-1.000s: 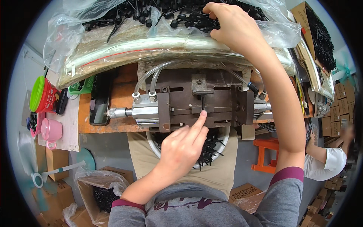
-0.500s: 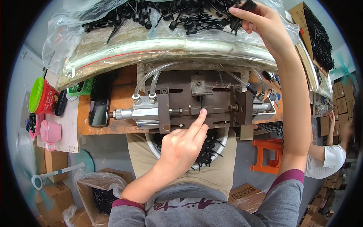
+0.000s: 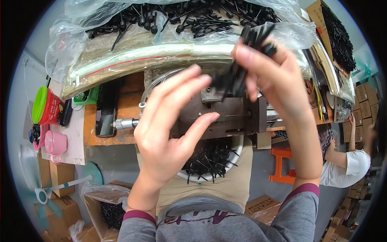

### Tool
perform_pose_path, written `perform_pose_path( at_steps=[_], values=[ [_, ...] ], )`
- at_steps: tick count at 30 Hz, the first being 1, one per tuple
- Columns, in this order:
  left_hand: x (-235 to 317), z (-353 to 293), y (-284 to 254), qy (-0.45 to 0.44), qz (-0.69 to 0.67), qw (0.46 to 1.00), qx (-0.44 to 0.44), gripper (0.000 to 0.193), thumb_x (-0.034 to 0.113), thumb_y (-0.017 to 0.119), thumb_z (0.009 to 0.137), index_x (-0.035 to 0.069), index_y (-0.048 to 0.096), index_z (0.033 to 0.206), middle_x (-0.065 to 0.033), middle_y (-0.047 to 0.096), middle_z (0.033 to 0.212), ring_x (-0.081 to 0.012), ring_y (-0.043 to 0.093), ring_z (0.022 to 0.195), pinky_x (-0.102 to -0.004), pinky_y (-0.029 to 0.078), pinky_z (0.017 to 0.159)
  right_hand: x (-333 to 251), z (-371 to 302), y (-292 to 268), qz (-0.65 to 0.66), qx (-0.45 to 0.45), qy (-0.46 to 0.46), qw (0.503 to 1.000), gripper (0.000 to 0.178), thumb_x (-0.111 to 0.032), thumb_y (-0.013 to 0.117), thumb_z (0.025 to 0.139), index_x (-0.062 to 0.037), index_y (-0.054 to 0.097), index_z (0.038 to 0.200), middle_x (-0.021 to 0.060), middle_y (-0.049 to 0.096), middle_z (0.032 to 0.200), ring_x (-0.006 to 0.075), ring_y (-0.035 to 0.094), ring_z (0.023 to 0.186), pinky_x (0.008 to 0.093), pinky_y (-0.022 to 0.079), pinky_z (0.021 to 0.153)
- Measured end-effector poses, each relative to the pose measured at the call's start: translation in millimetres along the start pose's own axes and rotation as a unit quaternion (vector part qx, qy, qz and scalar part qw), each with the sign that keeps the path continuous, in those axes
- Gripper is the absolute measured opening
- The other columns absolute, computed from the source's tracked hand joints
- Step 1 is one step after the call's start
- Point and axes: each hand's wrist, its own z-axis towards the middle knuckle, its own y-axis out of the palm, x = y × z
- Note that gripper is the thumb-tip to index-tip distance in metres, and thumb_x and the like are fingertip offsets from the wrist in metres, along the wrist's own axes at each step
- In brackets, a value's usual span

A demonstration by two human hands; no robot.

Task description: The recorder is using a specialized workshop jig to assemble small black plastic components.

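Nearest, the left hand (image 3: 171, 133) hovers open and empty before the metal press (image 3: 225, 115). Beyond, the right hand (image 3: 274, 76) pinches a bunch of black plastic pins (image 3: 246, 52); separating one cleanly probably needs a firm pinch.

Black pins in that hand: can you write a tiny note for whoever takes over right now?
Right hand: closed on a bundle of black pins, raised over the metal press.
Left hand: open, empty, fingers spread in front of the press.
Loose pins lie in the plastic bag behind; more fill the white bowl on the lap.
No pin seen in the press yet; the bundle is still to be fed.
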Motion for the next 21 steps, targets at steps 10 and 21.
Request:
perform_pose_path(
  at_steps=[10, 21],
  values=[
    [2.4, -19.8, -10.3, 0.022, -0.053, 0.99, -0.129, 0.031, 0.002, 0.086, 0.07, 0.004, 0.078, 0.099, -0.0093, 0.073, 0.092, -0.0217, 0.072, 0.081, -0.0316, 0.058, 0.067, 27.7, -32.8, -5.2, 0.142, 0.006, 0.129, 0.981, 0.024, -0.02, 0.078, 0.092, -0.0014, 0.07, 0.103, 0.003, 0.069, 0.085, 0.0075, 0.061, 0.056, 0.0213, 0.045, 0.045],
    [-8.8, -73.0, 18.0, 0.042, 0.187, 0.964, -0.184, 0.028, 0.012, 0.085, 0.071, 0.004, 0.072, 0.094, -0.0129, 0.071, 0.124, -0.0195, 0.068, 0.075, -0.0298, 0.055, 0.067, 8.1, 66.2, -44.5, -0.641, 0.03, -0.32, 0.697, 0.015, 0.002, 0.071, 0.08, 0.0032, 0.068, 0.095, 0.0153, 0.061, 0.096, 0.0328, 0.065, 0.086, 0.0398, 0.053, 0.075]
  ],
)
